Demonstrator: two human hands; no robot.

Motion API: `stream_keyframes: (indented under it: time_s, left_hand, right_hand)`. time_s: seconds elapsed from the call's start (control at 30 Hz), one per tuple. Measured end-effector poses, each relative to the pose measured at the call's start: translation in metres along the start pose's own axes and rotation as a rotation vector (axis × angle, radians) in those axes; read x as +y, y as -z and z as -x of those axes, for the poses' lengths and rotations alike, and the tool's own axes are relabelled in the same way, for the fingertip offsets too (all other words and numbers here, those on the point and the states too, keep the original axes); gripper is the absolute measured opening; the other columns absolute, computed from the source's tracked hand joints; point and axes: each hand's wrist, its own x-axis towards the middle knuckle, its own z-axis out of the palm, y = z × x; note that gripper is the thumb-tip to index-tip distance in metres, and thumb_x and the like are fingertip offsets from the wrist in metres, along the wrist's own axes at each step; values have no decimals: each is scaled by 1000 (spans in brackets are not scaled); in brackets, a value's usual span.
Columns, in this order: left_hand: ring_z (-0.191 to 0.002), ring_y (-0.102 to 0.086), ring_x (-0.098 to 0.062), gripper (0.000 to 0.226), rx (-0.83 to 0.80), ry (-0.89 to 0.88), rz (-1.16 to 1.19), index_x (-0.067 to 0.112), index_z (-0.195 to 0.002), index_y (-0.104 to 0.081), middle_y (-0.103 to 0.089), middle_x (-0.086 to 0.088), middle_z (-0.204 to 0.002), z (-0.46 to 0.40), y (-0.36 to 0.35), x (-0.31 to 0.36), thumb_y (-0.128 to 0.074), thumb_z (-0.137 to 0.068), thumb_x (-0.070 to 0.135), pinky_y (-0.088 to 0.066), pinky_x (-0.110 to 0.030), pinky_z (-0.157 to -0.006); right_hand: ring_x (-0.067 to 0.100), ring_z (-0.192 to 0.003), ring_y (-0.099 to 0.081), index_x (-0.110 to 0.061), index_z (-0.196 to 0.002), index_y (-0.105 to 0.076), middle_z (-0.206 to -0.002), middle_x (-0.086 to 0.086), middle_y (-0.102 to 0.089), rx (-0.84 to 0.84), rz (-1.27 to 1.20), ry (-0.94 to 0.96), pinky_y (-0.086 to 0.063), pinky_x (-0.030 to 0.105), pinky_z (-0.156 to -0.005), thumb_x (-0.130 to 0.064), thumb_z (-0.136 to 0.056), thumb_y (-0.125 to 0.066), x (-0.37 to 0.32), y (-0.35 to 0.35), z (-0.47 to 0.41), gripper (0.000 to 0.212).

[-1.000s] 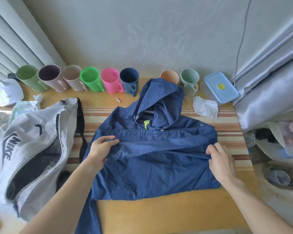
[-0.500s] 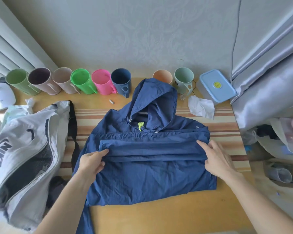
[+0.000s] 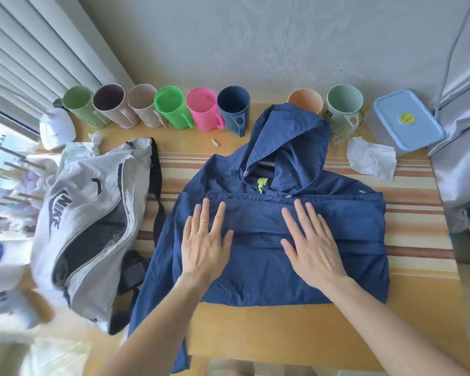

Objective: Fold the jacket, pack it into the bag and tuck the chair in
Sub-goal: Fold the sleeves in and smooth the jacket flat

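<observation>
- Bag [image 3: 90, 226]: white, dark mesh lining, zip gaping; lies on the table [image 3: 282, 329] just left of the jacket, its dark strap touching the jacket's edge.
- Mugs [image 3: 171, 111]: six in a row beyond the jacket to its left, two more behind the hood.
- Jacket [image 3: 269, 275]: navy, hooded, flat at table centre, sleeves folded across the chest; one part hangs over the near edge.
- Left hand [image 3: 205, 245]: palm down on the jacket's left half, fingers [image 3: 205, 213] spread flat, gripping nothing; ring on one.
- Right hand [image 3: 314, 245]: palm down on the jacket's right half, fingers spread flat.
- Tissue [image 3: 372, 158]: crumpled, beyond the jacket's right shoulder.
- Box [image 3: 407, 120]: blue lid, behind the tissue.
</observation>
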Motion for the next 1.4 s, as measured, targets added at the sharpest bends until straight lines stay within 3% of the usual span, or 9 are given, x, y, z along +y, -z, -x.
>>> stream_keyframes:
  time_s: [0.13, 0.23, 0.37, 0.57, 0.67, 0.8, 1.0, 1.2, 1.4]
  left_hand:
    - [-130, -53, -35, 85, 50, 340, -1, 12, -150, -44, -54, -14, -145, 53, 36, -51, -74, -80, 50, -49, -49, -101]
    - [-118, -56, -37, 87, -162, 572, -16, 12, -138, -48, -53, -11, -132, 90, 53, -92, -75, -72, 62, -51, -50, -89]
    - [-101, -64, -41, 51, -151, 532, 46, 16, -125, -52, -40, -13, -133, 104, 57, -123, -75, -85, 38, -54, -45, -73]
    - [-93, -67, -36, 55, -74, 505, 226, 16, -118, -43, -67, -9, -106, 126, 50, -130, -77, -82, 40, -50, -41, -69]
    - [-100, -67, -33, 31, -227, 476, 98, 17, -108, -53, -71, -6, -106, 147, 38, -140, -66, -90, 38, -50, -40, -70]
    - [-93, -66, -35, 11, -71, 509, 223, 14, -97, -70, -70, -9, -105, 153, 56, -165, -64, -93, 23, -42, -35, -69]
    - [-80, -66, -24, 18, 2, 718, 807, 18, -78, -83, -78, -9, -85, 128, 143, -189, -74, -91, 26, -48, -33, -73]
    - [-92, -69, -29, 29, -214, 596, 1712, 8, -123, -73, -76, -14, -111, 62, 202, -130, -63, -100, 23, -56, -38, -81]
    - [-106, -73, -28, 28, -157, 352, 1306, 18, -125, -68, -76, -12, -116, 17, 157, -86, -66, -97, 15, -59, -40, -97]
  right_hand:
    - [33, -158, -12, -24, -161, -20, -170, 9, -4, -142, 4, 103, -22, 48, -125, -49, -103, -25, -35, -2, 5, 64]
    - [36, -156, -16, -18, -160, -24, -170, 13, -15, -261, 14, -21, -29, 48, -123, -47, -102, -39, -52, -5, 5, 67]
    - [23, -107, -62, -18, -117, -64, -118, 0, -64, -22, -224, 118, -55, 35, -82, -39, -96, -56, -116, 11, 26, 31]
    - [22, -102, -64, -22, -109, -56, -110, 0, -69, -714, -582, -112, -49, 37, -80, -65, -83, -57, -244, -6, 74, 50]
    - [19, -81, -60, -21, -90, -51, -87, -3, -63, -800, -774, -323, -45, 31, -66, -53, -83, -68, -277, -24, 81, 36]
    - [10, -61, -40, -19, -71, -45, -67, -4, -43, -871, -1130, -379, -36, 29, -63, -26, -92, -63, -298, -10, 75, 28]
    - [21, -85, -68, -18, -105, -65, -98, 5, -75, -792, -1925, -420, -48, 32, -77, -25, -102, -50, -304, 77, 42, 18]
    - [25, -101, -72, 3, -132, -63, -124, 15, -70, -504, -2348, -554, -62, 33, -81, -22, -106, -43, -222, 143, -4, 41]
    - [29, -112, -68, -1, -126, -61, -132, 18, -66, -41, -2289, -1153, -59, 39, -91, -10, -100, -49, -75, 120, -2, 30]
